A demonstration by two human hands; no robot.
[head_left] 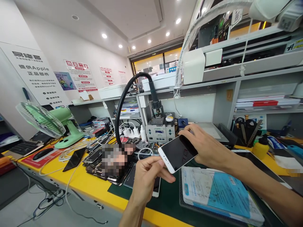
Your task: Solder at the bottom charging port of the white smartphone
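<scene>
White-edged phone (178,153) hangs tilted from your right hand (204,145), fingers closed on its upper end; your left hand (148,175) curls at its lower edge, hold unclear. A slackened right grip could drop it onto the green mat (169,198) below.

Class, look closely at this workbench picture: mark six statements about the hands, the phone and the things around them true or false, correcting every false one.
1. The right hand holds a white phone. True.
2. The phone's screen is brightly lit. False: the screen is dark.
3. The left hand is by the phone's nearer end. True.
4. The green fan stands on the floor. False: the green fan stands on the yellow bench.
5. A black mouse lies on a red mat. True.
6. The blue-and-white packet is left of both hands. False: the blue-and-white packet lies below the right forearm in the picture.
</scene>
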